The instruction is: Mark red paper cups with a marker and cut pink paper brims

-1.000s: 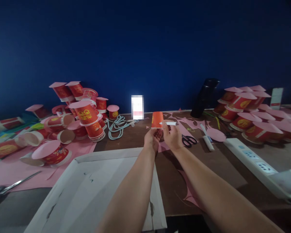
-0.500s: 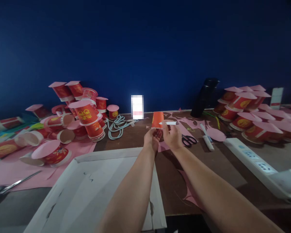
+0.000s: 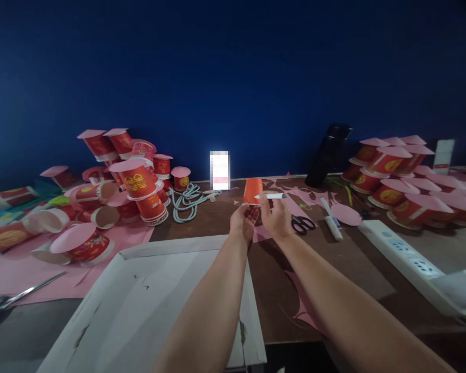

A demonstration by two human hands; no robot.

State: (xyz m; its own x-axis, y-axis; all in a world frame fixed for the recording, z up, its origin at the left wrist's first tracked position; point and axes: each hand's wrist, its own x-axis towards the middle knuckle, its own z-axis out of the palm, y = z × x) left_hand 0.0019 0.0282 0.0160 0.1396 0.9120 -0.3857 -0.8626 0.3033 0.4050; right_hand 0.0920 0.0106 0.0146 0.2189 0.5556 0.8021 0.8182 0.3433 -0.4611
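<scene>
A red paper cup (image 3: 253,189) is tipped mouth-down toward me above the table, gripped near its rim by my left hand (image 3: 241,224). In my right hand (image 3: 276,216) is a white marker pen (image 3: 275,196), lying almost level between the fingers. Its tip points left and meets the side of the cup, as far as I can tell. Black-handled scissors (image 3: 303,224) lie just right of my right hand, among pink paper scraps (image 3: 301,206).
Decorated red cups with pink paper discs (image 3: 142,181) pile up at left; more cups (image 3: 388,160) are stacked at right. A white box lid (image 3: 178,264) lies under my left forearm. Also here: a black bottle (image 3: 328,155), a power strip (image 3: 399,254), a coiled cable (image 3: 186,204) and other scissors (image 3: 34,290).
</scene>
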